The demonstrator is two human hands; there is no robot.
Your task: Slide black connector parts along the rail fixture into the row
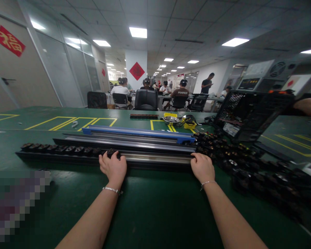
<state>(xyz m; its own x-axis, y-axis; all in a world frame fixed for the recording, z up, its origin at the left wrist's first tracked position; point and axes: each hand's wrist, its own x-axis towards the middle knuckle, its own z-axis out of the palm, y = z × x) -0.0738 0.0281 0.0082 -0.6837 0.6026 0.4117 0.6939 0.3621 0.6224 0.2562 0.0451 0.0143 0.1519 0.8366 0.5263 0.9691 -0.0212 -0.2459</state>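
Note:
A long black rail (158, 159) with a shiny metal groove lies crosswise in front of me. A row of small black parts (69, 149) sits in its left half. My left hand (114, 167) is closed over the rail, fingers on a small black part (111, 152) at the right end of that row. My right hand (203, 168) has its fingers curled on the rail's right end; whether a loose part is under them is hidden. Just behind lie a second black rail (134, 141) and a blue rail (134, 131).
Loose black parts (261, 176) are heaped on the right. An open computer case (248, 117) stands behind them. Farther back are a metal bowl (171, 119), yellow items with cables (189, 122) and another filled strip (143, 116). A pixelated object lies lower left. People sit beyond the green table (155, 207).

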